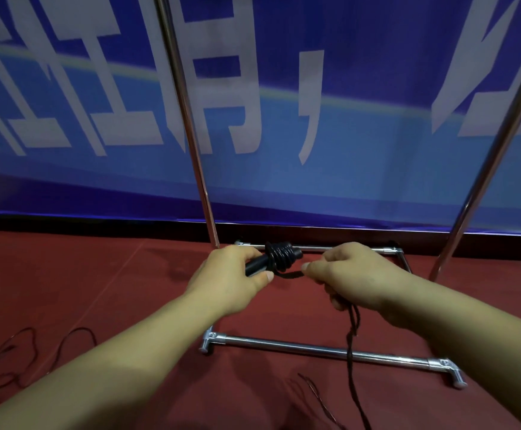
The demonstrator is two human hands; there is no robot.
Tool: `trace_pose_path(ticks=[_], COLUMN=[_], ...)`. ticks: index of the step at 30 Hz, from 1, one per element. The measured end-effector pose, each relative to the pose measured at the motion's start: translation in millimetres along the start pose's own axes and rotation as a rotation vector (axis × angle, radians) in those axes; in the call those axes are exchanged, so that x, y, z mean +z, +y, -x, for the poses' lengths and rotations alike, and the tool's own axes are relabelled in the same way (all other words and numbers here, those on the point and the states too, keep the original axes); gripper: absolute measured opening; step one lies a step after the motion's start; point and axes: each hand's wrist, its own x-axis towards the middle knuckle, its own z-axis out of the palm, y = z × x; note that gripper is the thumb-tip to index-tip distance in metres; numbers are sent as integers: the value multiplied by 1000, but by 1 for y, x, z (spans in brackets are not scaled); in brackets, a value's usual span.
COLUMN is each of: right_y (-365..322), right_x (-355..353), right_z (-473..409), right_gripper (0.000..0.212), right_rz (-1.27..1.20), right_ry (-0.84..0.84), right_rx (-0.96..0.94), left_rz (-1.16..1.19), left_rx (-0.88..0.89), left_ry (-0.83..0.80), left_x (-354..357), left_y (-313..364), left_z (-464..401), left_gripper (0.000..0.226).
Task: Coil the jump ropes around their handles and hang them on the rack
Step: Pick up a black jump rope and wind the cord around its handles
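My left hand (233,276) grips the black jump rope handles (257,264), held level in front of me. Several turns of black rope (281,255) are wound around the handles' right part. My right hand (350,274) pinches the rope just right of the coil; the loose rope (353,352) hangs from under that hand down to the floor. The chrome rack (315,349) stands right behind my hands, its two uprights (191,135) rising out of view; its top bar is not in view.
Another thin rope (36,346) lies in loops on the red carpet at the lower left. A blue banner (346,135) with white characters covers the wall behind the rack. The rack's base bars lie low on the carpet under my hands.
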Motion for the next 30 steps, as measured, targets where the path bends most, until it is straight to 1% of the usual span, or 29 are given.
trace_pose_path(ticks=[2, 4, 6, 11, 13, 18, 22, 25, 26, 28, 30], right_y=[4, 8, 11, 9, 9, 11, 11, 14, 16, 19, 22], right_x=[-1, -2, -4, -6, -5, -4, -5, -6, -7, -9, -11], right_z=[0, -2, -2, 1, 2, 2, 1, -2, -3, -8, -12], right_gripper=[33, 34, 31, 20, 17, 15, 16, 15, 15, 15, 12], right_rz=[21, 42, 79, 357, 387, 399, 339, 336, 333, 290, 200], right_ry=[26, 62, 103, 233, 275, 301, 261, 238, 242, 245, 225], right_rx=[-16, -44, -87, -311, -366, -435, -454, -448, -440, -413, -380], left_rz=[-23, -63, -76, -97, -124, -115, -37, 41, 75, 157, 212], left_rx=[6, 19, 31, 124, 180, 248, 277, 291, 296, 288, 288], left_ry=[-71, -97, -126, -291, -331, -418, -519, -624, -648, -665, -663], left_x=[1, 2, 1, 0, 0, 0, -2, -5, -7, -9, -12], left_y=[1, 0, 2, 11, 15, 17, 17, 20, 23, 27, 30], left_z=[2, 1, 1, 8, 10, 14, 16, 20, 21, 24, 25], left_gripper=[17, 22, 22, 16, 15, 18, 4, 15, 15, 8, 13])
